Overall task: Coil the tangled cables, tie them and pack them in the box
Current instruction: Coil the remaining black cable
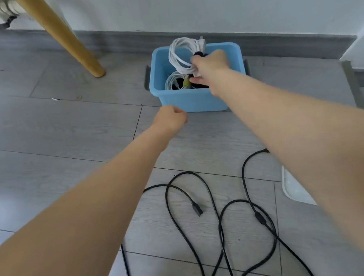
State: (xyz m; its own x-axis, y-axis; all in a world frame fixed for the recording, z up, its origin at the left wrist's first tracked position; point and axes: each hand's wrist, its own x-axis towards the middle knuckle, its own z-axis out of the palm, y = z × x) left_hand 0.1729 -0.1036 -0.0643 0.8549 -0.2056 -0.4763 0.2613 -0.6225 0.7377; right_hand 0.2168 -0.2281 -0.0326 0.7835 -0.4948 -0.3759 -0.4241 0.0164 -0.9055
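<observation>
A blue plastic box (186, 103) stands on the grey floor near the wall. My right hand (210, 65) is over the box, shut on a coiled white cable (178, 54) bound with a black tie; the coil pokes above the rim. Lower inside the box lies another white coil (172, 83) with a yellow tie. My left hand (171, 118) hovers just in front of the box's near left corner, fingers curled into a fist with nothing in it. Loose black cables (218, 221) sprawl tangled on the floor close to me.
A wooden furniture leg (71, 40) slants down to the floor left of the box. The grey skirting board and white wall run behind the box. A white flat object (292, 187) lies at the right, partly behind my right forearm.
</observation>
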